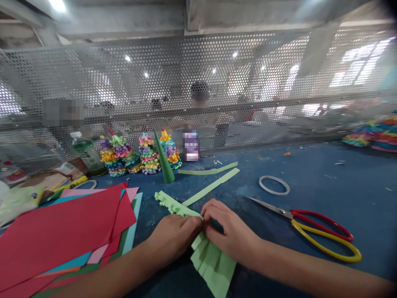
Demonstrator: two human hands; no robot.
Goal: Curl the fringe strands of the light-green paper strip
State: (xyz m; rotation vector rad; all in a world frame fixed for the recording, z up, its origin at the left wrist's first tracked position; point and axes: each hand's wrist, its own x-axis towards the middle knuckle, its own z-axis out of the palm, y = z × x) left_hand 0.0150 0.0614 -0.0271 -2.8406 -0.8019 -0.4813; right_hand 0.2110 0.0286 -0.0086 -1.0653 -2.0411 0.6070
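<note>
Head view: at the lower middle of the frame, my left fingers (190, 227) and my right fingers (217, 208) come together, both gripping one pale green paper strip (178, 206) over the desk (313, 171). Its upper-left part carries small curls along the edge, while its lower part spreads in uncurled flaps. From this I judge that the step in hand is the curling of these flaps, perhaps half done. The next move seems to call for a steady pinch and a small roll of one flap, gently, because thin paper may tear.

Which flap I pinch I cannot tell, since my own fingers hide the contact. The strip's bottom tip reaches the lower edge of the frame and may be cut off. Whether the plain strip (214, 186) touches the held one is also unclear. At the left edge, the red sheets (71, 231) run out of the frame.
</note>
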